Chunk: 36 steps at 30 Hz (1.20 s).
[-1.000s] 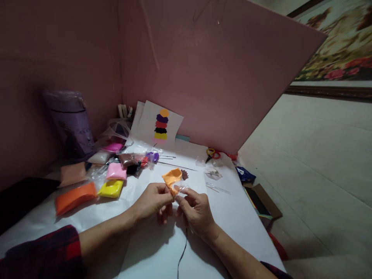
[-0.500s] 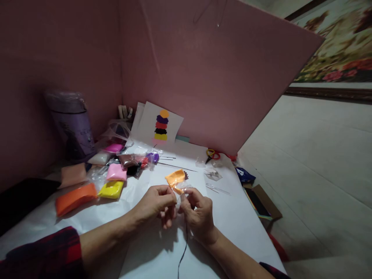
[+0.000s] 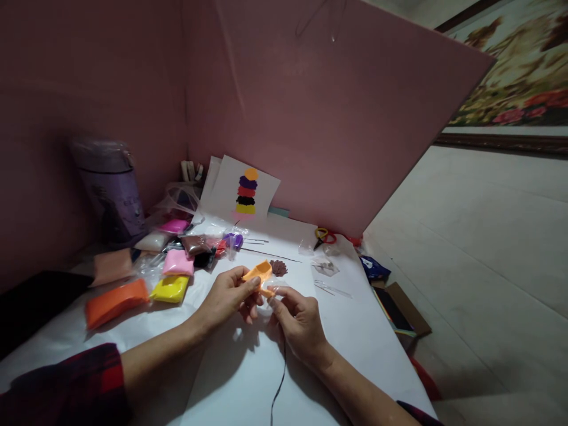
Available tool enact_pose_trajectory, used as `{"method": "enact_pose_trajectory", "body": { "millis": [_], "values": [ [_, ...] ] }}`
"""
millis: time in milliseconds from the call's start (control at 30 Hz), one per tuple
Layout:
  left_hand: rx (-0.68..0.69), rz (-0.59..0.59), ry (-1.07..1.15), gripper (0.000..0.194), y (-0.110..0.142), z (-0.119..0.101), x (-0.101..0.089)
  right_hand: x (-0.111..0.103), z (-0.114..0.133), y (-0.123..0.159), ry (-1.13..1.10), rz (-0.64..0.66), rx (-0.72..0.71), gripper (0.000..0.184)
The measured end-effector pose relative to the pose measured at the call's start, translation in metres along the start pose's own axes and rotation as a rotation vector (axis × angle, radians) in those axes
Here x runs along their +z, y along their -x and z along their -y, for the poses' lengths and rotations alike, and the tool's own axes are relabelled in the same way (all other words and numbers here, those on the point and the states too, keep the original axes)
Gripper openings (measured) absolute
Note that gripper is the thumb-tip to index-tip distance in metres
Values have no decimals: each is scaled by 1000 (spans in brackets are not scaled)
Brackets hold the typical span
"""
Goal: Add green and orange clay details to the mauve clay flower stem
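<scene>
My left hand [image 3: 231, 294] is closed on a light-orange packet of what looks like modelling clay [image 3: 260, 271], thumb on top and fingers beneath. A narrow strip of the same orange and some clear plastic film stretch from it towards my right hand [image 3: 298, 318]. Thumb and forefinger of that hand pinch the strip's end at the film. Just behind the packet, a brown ruffled round piece [image 3: 278, 268] lies on the white paper [image 3: 239, 378]. Below my right hand a thin dark cord [image 3: 280, 381] trails to the front; its upper end is hidden.
Coloured clay packets, orange [image 3: 116, 303], yellow [image 3: 170, 289] and several others, lie at the left, before a purple bottle [image 3: 113, 195]. A card with stacked colour patches [image 3: 246, 192] leans on the pink panel [image 3: 284, 106]. Scissors [image 3: 323, 236] and thin tools [image 3: 332, 289] lie to the right.
The orange packet and my left hand have shifted slightly left, and the left thumb now lies on the packet. The brown piece, mostly covered before, shows fully. My right hand stays nearly in place.
</scene>
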State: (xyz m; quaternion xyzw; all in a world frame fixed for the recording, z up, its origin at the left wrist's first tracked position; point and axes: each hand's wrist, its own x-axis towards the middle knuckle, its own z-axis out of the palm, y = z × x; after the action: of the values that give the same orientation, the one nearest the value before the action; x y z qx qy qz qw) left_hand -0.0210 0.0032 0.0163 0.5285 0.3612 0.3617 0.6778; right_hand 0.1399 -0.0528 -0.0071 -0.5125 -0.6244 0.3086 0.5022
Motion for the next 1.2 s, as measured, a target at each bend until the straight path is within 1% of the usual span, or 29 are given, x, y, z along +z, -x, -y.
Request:
{"method": "enact_pose_trajectory", "body": {
  "millis": [100,167,233,367,433,533,667,833,933,1033,1200],
  "values": [
    [-1,23,-21,42,1,0,2,1,2,1,-66,13,70,29],
    [7,18,-36,41,2,-1,3,2,2,1,-81,35,71,30],
    [17,13,-49,40,2,-1,4,2,0,1,-53,31,29,27],
    [22,6,-78,39,4,-1,7,3,-4,2,30,-19,-88,23],
    [23,4,-85,39,5,-1,9,4,-5,3,28,-34,-99,22],
    [19,1,-81,38,6,1,10,6,-4,4,-11,-54,-48,20],
    [-2,17,-30,40,3,2,7,7,-3,4,-63,-91,21,19],
    [-17,-55,52,41,-1,0,2,7,-6,2,-189,-196,164,26],
    [3,-98,74,41,-2,0,0,7,-7,1,-247,-215,204,27],
    [12,-108,74,40,-2,0,-1,6,-8,-1,-284,-237,171,27],
    [16,-114,68,41,-1,-1,-1,3,-9,-2,-272,-275,45,24]
  ]
}}
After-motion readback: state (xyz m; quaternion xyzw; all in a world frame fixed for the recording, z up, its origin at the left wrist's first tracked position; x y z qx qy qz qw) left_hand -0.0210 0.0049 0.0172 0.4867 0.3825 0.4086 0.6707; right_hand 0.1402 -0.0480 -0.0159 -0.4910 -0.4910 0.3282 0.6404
